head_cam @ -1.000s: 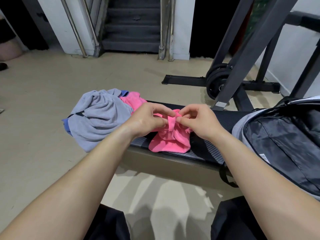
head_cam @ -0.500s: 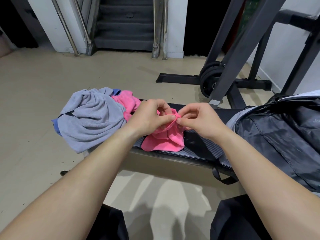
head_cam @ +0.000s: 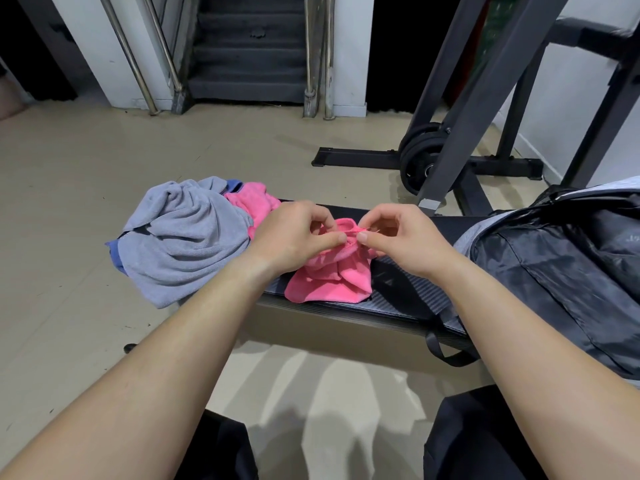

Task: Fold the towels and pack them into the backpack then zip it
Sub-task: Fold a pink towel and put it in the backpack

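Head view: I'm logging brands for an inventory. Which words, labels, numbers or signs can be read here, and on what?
No text can be read.
Backpack: a faint pale mark at the picture's right edge, cut off and too blurred to read.
Pink towel, grey towel, bench, weight plates: no lettering shows.

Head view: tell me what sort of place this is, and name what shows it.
Likely a small gym or workout room. Black weight plates sit at the foot of a dark metal rack, and the pink towel lies on a black bench. Stairs rise behind.
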{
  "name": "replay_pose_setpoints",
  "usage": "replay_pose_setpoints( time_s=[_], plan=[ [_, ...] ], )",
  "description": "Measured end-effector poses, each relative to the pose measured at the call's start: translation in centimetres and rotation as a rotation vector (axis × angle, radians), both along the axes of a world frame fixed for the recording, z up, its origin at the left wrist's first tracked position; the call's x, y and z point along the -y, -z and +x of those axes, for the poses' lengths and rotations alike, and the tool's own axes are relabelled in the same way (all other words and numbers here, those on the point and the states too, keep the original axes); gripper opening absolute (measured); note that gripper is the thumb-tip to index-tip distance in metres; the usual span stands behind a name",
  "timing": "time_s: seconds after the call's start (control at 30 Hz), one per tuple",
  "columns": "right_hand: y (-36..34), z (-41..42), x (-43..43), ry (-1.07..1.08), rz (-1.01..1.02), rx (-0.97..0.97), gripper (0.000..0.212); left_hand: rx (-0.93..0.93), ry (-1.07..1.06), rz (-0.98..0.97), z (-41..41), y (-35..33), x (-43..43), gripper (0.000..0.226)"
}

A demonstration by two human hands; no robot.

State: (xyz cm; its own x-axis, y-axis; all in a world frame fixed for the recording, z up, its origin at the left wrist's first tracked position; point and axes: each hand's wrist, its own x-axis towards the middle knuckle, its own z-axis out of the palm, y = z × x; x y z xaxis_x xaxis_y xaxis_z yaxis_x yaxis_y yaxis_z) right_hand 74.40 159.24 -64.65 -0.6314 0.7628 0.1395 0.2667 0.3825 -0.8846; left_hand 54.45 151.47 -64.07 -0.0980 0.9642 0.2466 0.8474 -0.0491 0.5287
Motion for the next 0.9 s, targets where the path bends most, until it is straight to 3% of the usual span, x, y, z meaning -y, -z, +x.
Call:
replay_pose_setpoints(
  time_s=[0.13, 0.27, 0.4, 0.53, 0.63, 0.73, 0.9],
  plan=[
    [-1.2, -0.2, -0.4, 0.09, 0.245, 0.177, 0.006, -0.166, 0.005, -0.049, -0.4, -0.3, 0.5, 0.026],
    [-5.1, -1.0, -2.4, 0.156, 0.498, 0.328, 0.009, -0.156, 0.002, 0.039, 0.0, -0.5, 0.9, 0.01],
    [-11.9, -1.1, -4.2, 0.297, 0.651, 0.251, 0.004, -0.127, -0.004, 0.025, 0.0, -0.4, 1.5, 0.013],
    [-15.8, -0.4, -4.5, 0.181, 0.651, 0.277, 0.01, -0.023, 0.037, 0.004, -0.1, -0.3, 2.1, 0.028],
    [-14.8, -0.1, -3.7, 0.049, 0.569, 0.42, 0.013, 0.104, -0.035, 0.059, -0.3, -0.4, 1.7, 0.021],
    [-13.8, 0.0, -3.3, -0.008, 0.521, 0.433, 0.014, 0.202, -0.08, 0.104, -0.2, -0.1, 0.6, 0.011],
    [-14.2, -0.1, -2.5, -0.042, 0.475, 0.385, 0.008, 0.378, 0.014, 0.07, 1.5, 0.4, -0.9, 0.036]
  ],
)
